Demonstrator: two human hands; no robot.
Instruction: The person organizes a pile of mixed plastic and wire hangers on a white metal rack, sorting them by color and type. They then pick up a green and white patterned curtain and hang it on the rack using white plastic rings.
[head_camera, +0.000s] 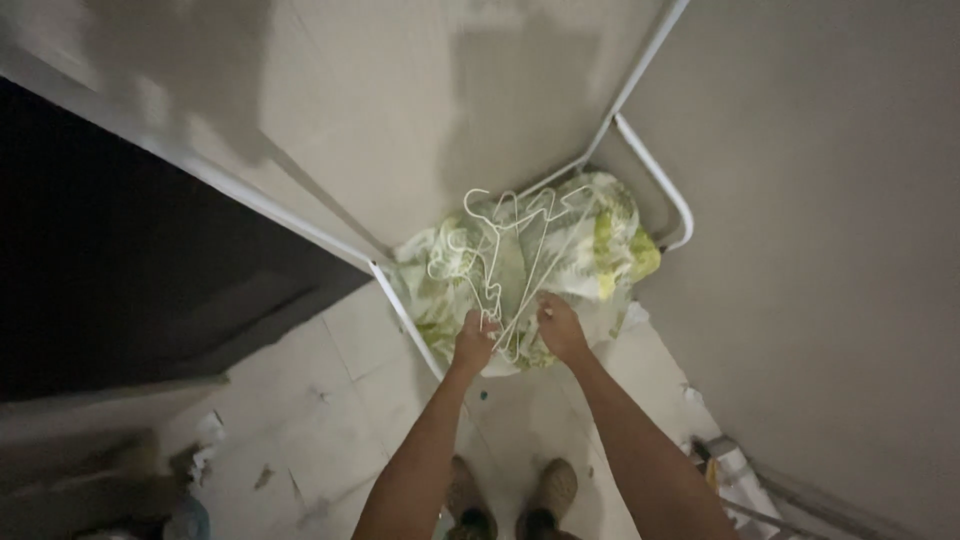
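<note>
Both the left hand (474, 343) and right hand (558, 328) seemingly pinch thin white wire hangers (497, 262) with closed fingers over crumpled green-and-white floral cloth (590, 245).

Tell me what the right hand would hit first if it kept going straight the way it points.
Probably the green-and-white cloth just beyond the right hand, draped on the white rack; the white hangers lie slightly left. Depth is unclear.

1. We noted a white tubular metal frame (655, 175) standing against the grey wall (830, 200).
2. We recorded a pale tiled floor (340, 390) strewn with scraps of debris (265, 477).
3. We observed a dark doorway (110, 260) at left.
</note>
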